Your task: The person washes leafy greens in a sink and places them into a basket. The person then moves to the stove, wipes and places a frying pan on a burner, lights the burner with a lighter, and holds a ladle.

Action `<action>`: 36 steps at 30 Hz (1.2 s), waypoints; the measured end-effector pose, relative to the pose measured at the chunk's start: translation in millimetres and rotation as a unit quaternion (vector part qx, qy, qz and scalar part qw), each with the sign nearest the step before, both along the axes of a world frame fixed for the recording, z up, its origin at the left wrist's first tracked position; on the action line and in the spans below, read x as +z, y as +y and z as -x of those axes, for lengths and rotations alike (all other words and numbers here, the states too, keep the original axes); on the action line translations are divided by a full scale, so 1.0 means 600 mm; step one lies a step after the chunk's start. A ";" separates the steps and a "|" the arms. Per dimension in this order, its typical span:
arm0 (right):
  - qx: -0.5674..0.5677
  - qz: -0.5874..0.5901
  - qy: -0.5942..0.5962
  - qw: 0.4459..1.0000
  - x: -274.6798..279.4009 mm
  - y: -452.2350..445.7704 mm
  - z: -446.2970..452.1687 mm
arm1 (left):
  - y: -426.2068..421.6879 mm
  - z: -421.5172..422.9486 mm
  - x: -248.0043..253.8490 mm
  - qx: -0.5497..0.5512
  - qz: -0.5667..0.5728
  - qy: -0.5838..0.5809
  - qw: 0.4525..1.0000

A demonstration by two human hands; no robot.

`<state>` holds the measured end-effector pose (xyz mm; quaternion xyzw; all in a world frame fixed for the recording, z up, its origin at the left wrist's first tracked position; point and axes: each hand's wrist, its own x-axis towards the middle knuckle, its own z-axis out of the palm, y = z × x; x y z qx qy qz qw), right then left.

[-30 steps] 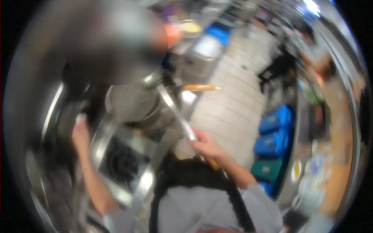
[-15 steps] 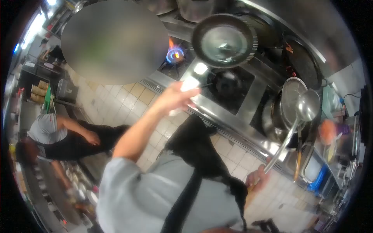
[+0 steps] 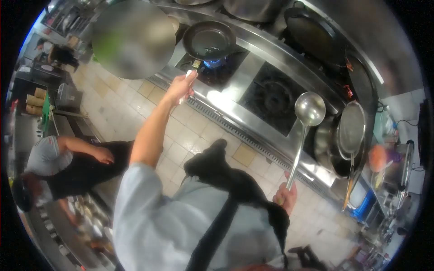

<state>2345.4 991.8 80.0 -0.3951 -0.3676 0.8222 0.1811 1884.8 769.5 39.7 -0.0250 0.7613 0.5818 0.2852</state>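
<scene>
My left hand (image 3: pixel 181 88) is closed around the handle of a dark frying pan (image 3: pixel 196 47), with a white cloth (image 3: pixel 183 97) in the grip. Clear, shiny liquid lies in the pan, which is over a lit blue burner flame (image 3: pixel 214 63). In my right hand (image 3: pixel 285 196) is the handle of a long metal ladle (image 3: pixel 310 109). Its round bowl points up and away from me, in front of the stove. A fine-mesh strainer (image 3: pixel 352 126) with a wooden-ended handle rests across a metal pot (image 3: pixel 327 147) to the right of the ladle.
The unlit burner (image 3: pixel 275 95) sits right of the pan. Large dark pans (image 3: pixel 312 31) stand along the stove's back. A co-worker (image 3: pixel 49 156) in a grey shirt is at a counter on the left. A blue object (image 3: pixel 362 205) lies at the lower right.
My left hand has brought the frying pan leftward, from above the unlit burner to over the flame. The ladle in my right hand has shifted left, away from the strainer.
</scene>
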 end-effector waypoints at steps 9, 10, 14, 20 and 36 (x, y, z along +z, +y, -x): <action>-0.058 -0.003 -0.049 0.997 0.006 -0.056 0.158 | -0.028 0.110 -0.143 -0.045 -0.013 -0.084 0.995; -0.058 -0.002 -0.054 0.997 0.005 -0.058 0.171 | -0.029 0.119 -0.155 -0.056 -0.013 -0.099 0.993; -0.058 -0.014 -0.045 0.997 0.001 -0.061 0.206 | -0.039 0.132 -0.199 -0.072 0.022 -0.117 0.990; -0.052 -0.006 -0.030 0.998 -0.008 -0.058 0.241 | -0.049 0.127 -0.222 -0.057 -0.021 -0.127 0.990; -0.087 0.031 0.040 0.995 -0.088 -0.075 0.165 | -0.172 0.064 -0.433 0.030 0.090 -0.131 0.987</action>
